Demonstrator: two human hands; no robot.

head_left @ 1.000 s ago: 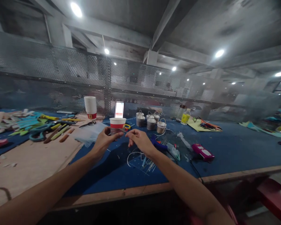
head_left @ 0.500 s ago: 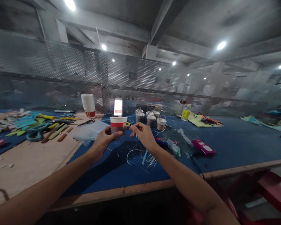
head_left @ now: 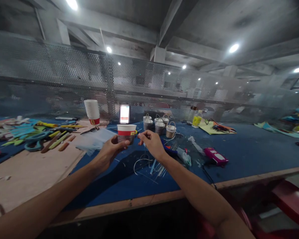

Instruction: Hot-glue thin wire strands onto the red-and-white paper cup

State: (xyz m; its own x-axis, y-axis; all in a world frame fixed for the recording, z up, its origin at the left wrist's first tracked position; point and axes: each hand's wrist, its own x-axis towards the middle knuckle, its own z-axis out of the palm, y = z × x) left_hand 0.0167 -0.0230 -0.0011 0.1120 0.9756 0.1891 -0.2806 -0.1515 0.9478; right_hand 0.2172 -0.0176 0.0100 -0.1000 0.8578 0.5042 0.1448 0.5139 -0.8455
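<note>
Both hands steady one upright cup (head_left: 126, 132) (mouth upward).

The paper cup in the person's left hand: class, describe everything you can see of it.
The paper cup is white at the rim with a red band below and a darker, greyish lower part. It looks like thin paper, stands upright and is held above the blue table. The left hand grips its lower side; the right hand pinches something thin beside its rim. Its inside cannot be seen.
</note>
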